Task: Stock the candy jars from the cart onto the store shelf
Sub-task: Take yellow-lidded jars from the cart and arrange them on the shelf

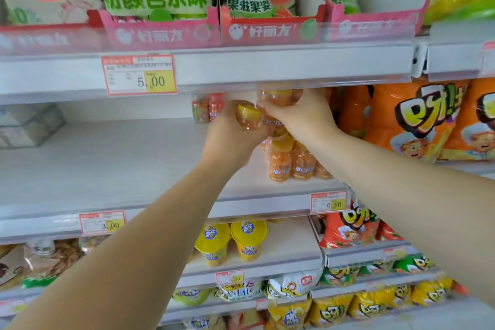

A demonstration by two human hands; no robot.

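One small clear-plastic jar [247,118], round with a yellow lid, is gripped by the curled fingers of the left hand [230,136]. A second jar [278,96] is clasped in the curled fingers of the right hand [302,115], just under the upper shelf edge [267,67]. Below them, at least three orange-filled jars [290,162] are stood on the smooth white shelf [120,163]. Two more jars [207,108] are seen at the back.

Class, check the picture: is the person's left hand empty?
No, the left hand holds a jar with a yellow lid.
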